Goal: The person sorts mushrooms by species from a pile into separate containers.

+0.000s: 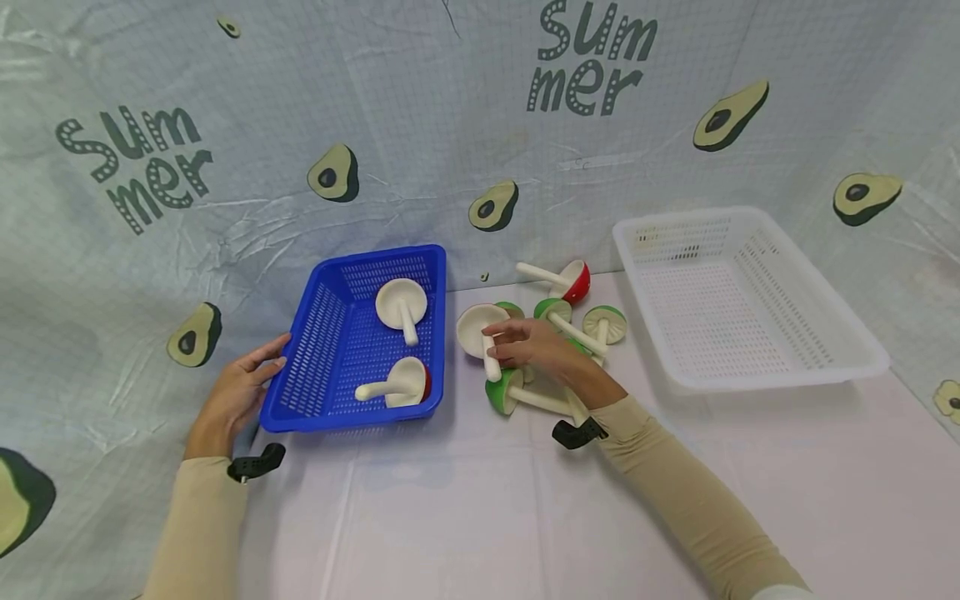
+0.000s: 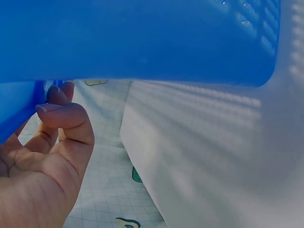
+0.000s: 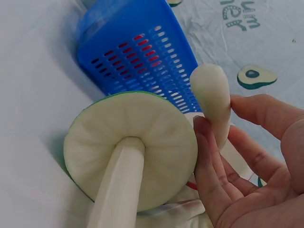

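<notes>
My left hand [image 1: 234, 395] grips the left rim of a blue plastic basket [image 1: 315, 358], fingers curled at its edge in the left wrist view. Inside the basket lie two toy mushrooms, one with its pale underside [image 1: 390, 302] upward and one on its side [image 1: 408, 382] showing red. My right hand [image 1: 542, 350] pinches the pale stem [image 3: 213, 95] of another toy mushroom [image 1: 471, 330], just right of the basket. Its cap is mostly hidden in the right wrist view. A green-capped mushroom [image 3: 123, 123] stands large beside that hand, underside up.
Several green-capped mushrooms [image 1: 553, 310] lie in a loose pile under and behind my right hand. A red-capped one [image 1: 577, 282] lies at the back by the cloth backdrop [image 1: 420, 125]. A white basket [image 1: 772, 382] stands at the right of the white table [image 1: 450, 517].
</notes>
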`<state>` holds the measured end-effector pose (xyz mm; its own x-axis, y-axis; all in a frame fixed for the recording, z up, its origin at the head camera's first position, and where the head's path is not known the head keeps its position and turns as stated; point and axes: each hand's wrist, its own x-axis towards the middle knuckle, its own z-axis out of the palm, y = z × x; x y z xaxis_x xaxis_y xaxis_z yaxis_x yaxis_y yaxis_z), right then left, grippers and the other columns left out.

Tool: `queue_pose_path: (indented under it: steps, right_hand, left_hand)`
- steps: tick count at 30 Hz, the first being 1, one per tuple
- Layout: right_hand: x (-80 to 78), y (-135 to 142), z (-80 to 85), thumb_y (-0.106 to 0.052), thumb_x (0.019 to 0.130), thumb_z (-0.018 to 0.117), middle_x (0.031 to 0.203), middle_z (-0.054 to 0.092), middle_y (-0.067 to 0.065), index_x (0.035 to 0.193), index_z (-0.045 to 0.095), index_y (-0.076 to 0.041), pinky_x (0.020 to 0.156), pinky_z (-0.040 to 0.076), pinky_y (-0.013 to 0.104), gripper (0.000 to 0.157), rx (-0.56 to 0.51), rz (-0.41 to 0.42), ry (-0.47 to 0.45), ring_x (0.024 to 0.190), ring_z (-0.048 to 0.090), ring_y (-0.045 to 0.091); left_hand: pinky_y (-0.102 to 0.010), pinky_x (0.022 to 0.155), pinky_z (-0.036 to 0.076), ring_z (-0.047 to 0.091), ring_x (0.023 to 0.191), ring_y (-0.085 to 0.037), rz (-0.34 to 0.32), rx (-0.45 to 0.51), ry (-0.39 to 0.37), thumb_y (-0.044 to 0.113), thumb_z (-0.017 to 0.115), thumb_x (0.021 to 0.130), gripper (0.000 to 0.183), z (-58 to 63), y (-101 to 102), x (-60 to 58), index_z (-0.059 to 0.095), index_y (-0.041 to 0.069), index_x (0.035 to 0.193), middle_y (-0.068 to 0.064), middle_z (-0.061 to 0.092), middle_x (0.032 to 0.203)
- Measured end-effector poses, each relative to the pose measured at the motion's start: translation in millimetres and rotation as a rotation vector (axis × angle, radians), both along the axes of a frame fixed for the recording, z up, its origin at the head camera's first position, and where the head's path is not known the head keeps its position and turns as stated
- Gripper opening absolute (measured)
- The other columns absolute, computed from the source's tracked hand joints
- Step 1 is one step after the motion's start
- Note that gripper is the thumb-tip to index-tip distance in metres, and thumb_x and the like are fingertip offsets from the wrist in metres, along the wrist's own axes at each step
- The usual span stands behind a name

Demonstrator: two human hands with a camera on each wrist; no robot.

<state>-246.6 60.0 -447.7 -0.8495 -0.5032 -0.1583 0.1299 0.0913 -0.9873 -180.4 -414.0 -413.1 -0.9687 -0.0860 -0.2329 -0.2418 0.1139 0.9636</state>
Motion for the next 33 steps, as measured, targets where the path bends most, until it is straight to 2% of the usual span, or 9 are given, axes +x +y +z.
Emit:
queue_pose_path:
  steps: [8,16,25,33]
  right_hand:
    - [1.0,6,8.8,0.000,0.092,0.070,0.124,0.063,0.020,0.135,0.057,0.002,0.086,0.060,0.036,0.045,-0.039,0.003,-0.010,0.095,0.069,0.019]
    - [3.2,14,18.2,0.003,0.091,0.068,0.118,0.066,0.012,0.139,0.050,0.005,0.085,0.060,0.035,0.051,-0.068,-0.022,-0.054,0.092,0.068,0.012]
    - [1.4,25,20.1,0.005,0.094,0.065,0.128,0.065,0.012,0.148,0.046,0.004,0.090,0.058,0.035,0.057,-0.133,0.030,-0.111,0.101,0.070,0.014]
    - [0.6,33,24.4,0.007,0.094,0.063,0.140,0.058,0.020,0.150,0.043,0.005,0.092,0.057,0.035,0.060,-0.152,0.030,-0.150,0.103,0.069,0.013]
  left_hand:
    - [-0.022,0.076,0.058,0.063,0.096,-0.004,0.002,-0.025,-0.001,0.024,0.061,0.103,0.061,0.2,1,-0.2,0.037,0.017,0.158,0.006,0.045,0.121]
    - [-0.021,0.076,0.058,0.062,0.098,-0.004,0.005,-0.015,0.002,0.025,0.064,0.101,0.062,0.3,0,1.2,0.039,0.018,0.158,0.006,0.046,0.122]
    - [-0.021,0.076,0.058,0.064,0.095,-0.004,0.004,-0.022,-0.013,0.023,0.063,0.102,0.062,2.7,0,0.3,0.038,0.016,0.158,0.007,0.047,0.121]
    - [-0.019,0.078,0.057,0.061,0.100,-0.004,0.012,-0.073,-0.043,0.023,0.062,0.103,0.060,3.6,0,-3.1,0.038,0.016,0.158,0.011,0.049,0.122]
